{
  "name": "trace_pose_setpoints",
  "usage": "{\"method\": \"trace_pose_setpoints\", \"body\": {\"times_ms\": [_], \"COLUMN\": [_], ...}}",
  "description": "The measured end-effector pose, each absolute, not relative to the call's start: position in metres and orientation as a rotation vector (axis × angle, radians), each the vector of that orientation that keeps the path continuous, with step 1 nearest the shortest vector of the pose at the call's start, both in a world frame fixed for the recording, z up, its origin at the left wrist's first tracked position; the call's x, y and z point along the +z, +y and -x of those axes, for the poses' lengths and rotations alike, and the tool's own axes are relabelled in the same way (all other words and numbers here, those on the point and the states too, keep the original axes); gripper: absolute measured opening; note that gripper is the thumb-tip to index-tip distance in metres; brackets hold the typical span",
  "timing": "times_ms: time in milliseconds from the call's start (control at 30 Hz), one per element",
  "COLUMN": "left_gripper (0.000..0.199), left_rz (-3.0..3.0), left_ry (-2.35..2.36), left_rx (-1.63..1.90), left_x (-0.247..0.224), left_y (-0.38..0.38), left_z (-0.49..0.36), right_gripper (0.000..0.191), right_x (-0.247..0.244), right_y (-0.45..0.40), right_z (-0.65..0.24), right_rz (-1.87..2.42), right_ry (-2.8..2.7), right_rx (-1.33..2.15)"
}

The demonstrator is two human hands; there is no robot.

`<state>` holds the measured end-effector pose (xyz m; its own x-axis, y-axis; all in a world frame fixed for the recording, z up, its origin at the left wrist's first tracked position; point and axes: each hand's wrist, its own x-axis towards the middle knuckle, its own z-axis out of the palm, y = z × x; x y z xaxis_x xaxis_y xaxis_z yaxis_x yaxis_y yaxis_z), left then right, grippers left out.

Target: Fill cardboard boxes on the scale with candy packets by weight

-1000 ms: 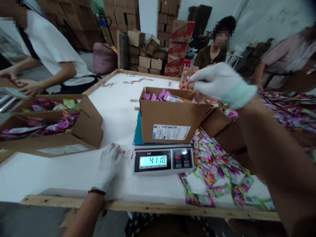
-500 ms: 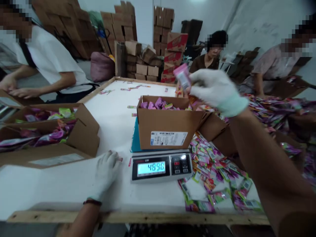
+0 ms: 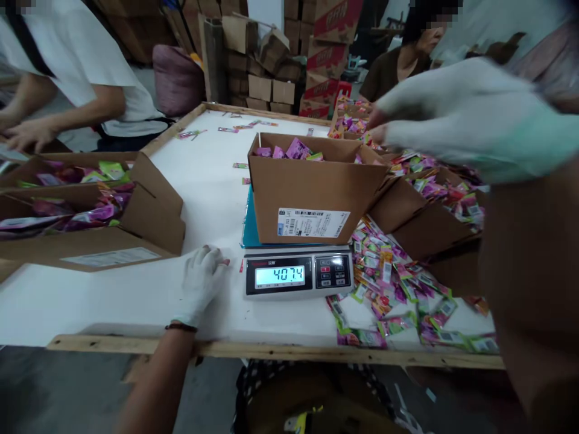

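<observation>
My left hand (image 3: 201, 286), in a pale glove with bare fingertips, lies flat and open on the white table, left of a digital scale (image 3: 280, 295). The scale's display (image 3: 280, 276) reads 407.4. On its blue plate stands an open cardboard box (image 3: 312, 190) with a printed label, holding purple and green candy packets (image 3: 298, 147). My right hand (image 3: 452, 120), gloved too and blurred, hovers to the right of the box's upper edge. Thumb and forefinger are slightly apart, and no packet shows between them; the other fingers are hidden.
Left are open boxes (image 3: 158, 211) of packets. Loose packets (image 3: 380, 277) lie right of the scale, beside another cardboard box (image 3: 434, 229) and a larger heap. A wooden edge (image 3: 217, 349) borders the table. Co-workers (image 3: 90, 78) are across and to the left.
The pink packet in my right hand is no longer visible. That hand has moved right and closer to the camera. The display went from about 489.6 to 407.4. The view has tilted down.
</observation>
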<state>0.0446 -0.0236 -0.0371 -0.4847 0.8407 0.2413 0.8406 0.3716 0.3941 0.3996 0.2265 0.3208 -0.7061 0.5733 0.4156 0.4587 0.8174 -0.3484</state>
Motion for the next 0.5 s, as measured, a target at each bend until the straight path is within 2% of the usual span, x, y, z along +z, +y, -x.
{"method": "trace_pose_setpoints", "body": {"times_ms": [100, 267, 333, 433, 500], "left_gripper": [0.044, 0.041, 0.04, 0.042, 0.042], "left_rz": [-1.565, -1.504, -1.461, -1.381, -1.413], "left_ry": [2.603, 2.587, 2.589, 2.628, 2.642], "left_rx": [0.764, 0.86, 0.943, 1.142, 1.348], "left_x": [-0.038, -0.042, -0.039, -0.007, 0.041], "left_y": [-0.025, -0.029, -0.029, -0.021, -0.01], "left_z": [-0.044, -0.045, -0.044, -0.044, -0.054], "right_gripper": [0.022, 0.005, 0.007, 0.007, 0.012], "right_x": [0.315, 0.287, 0.284, 0.29, 0.294], "right_y": [0.242, 0.26, 0.258, 0.251, 0.249], "right_z": [-0.335, -0.294, -0.3, -0.317, -0.327], "right_rz": [0.685, 0.586, 0.541, 0.509, 0.526], "right_ry": [-2.914, -3.099, -3.024, -2.927, -2.79], "right_rx": [0.094, 0.423, 0.468, 0.383, 0.29]}}
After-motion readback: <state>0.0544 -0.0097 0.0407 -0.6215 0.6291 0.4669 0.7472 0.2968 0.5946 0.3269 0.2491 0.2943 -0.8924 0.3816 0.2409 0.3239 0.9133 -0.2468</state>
